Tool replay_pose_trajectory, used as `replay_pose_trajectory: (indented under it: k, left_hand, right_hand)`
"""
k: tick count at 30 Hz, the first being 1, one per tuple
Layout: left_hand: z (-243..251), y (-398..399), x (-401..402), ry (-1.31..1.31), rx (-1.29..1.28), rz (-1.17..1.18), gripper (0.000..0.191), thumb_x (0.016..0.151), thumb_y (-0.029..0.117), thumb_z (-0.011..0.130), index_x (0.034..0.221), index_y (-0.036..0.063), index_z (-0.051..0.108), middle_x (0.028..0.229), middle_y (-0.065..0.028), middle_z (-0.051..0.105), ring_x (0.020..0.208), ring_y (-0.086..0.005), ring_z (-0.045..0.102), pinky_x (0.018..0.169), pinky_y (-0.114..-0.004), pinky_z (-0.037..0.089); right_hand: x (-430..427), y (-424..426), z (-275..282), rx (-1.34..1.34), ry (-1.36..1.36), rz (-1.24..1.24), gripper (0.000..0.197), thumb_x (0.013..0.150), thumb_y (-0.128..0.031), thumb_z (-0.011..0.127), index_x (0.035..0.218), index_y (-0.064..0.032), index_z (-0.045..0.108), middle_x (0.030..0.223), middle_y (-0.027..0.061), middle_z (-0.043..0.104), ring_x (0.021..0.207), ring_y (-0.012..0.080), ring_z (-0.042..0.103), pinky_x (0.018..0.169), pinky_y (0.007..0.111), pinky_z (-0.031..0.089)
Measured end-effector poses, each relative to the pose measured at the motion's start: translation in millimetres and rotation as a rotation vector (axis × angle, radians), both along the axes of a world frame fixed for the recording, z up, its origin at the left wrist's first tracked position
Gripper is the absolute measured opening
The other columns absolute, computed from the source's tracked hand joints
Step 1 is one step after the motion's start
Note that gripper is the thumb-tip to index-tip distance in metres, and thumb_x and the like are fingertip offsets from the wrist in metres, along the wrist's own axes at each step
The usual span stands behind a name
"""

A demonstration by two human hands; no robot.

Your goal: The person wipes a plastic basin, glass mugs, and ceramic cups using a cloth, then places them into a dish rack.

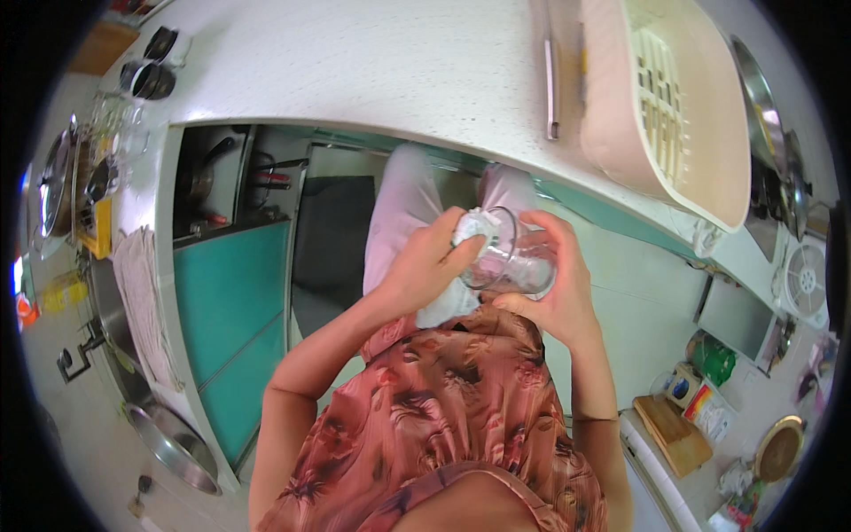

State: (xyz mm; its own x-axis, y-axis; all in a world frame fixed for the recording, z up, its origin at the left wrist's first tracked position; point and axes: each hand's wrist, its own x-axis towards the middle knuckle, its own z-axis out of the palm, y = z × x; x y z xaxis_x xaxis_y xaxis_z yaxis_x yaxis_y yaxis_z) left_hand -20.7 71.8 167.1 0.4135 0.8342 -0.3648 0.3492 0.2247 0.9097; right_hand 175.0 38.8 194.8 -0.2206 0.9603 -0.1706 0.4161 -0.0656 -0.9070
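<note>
My right hand (565, 279) is wrapped around a clear glass jar (525, 269), which lies tilted on its side above my lap with its mouth facing left. A white cloth (452, 302) is bunched in my left hand (435, 253), its loose end hanging down toward my blouse. That hand presses the cloth at the jar's rim; whether any of it reaches inside is hard to tell through the glass.
A white countertop (399, 60) runs in front of me, holding a cream plastic basket (698, 120) and dark cups (153, 80). Teal cabinet doors (233, 299) stand at the left, under a sink with a folded towel (143, 299) and a steel basin (176, 449). A wooden board (675, 435) lies at right.
</note>
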Motion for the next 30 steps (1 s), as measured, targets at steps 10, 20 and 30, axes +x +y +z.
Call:
replay_pose_trajectory:
  k: [10, 20, 30]
  left_hand:
    - [15, 7, -5, 0.106, 0.138, -0.250, 0.035, 0.088, 0.029, 0.057, 0.094, -0.0045, 0.050, 0.075, -0.0269, 0.059, 0.071, -0.0429, 0.059, 0.061, -0.045, 0.044]
    - [29, 10, -7, 0.197, 0.082, -0.268, 0.027, 0.088, 0.024, 0.058, 0.090, -0.0006, 0.047, 0.072, -0.0248, 0.058, 0.072, -0.0414, 0.059, 0.059, -0.047, 0.044]
    - [47, 36, 0, 0.025, 0.626, -0.299, 0.047, 0.075, 0.012, 0.070, 0.117, 0.0066, 0.049, 0.125, -0.0136, 0.048, 0.092, -0.0279, 0.061, 0.074, -0.036, 0.052]
  right_hand:
    - [15, 5, -21, -0.368, 0.442, 0.023, 0.068, 0.063, -0.027, 0.083, 0.116, -0.0021, 0.048, 0.095, 0.0050, 0.060, 0.077, 0.0126, 0.060, 0.071, 0.027, 0.049]
    - [15, -2, -28, -0.428, 0.608, 0.070, 0.056, 0.077, -0.030, 0.075, 0.115, -0.0033, 0.044, 0.096, 0.0098, 0.060, 0.077, 0.0155, 0.063, 0.058, 0.025, 0.052]
    - [23, -10, -42, -0.849, 1.060, 0.278, 0.087, 0.076, -0.070, 0.056, 0.120, 0.0044, 0.042, 0.084, 0.0149, 0.063, 0.054, 0.0167, 0.062, 0.041, 0.024, 0.051]
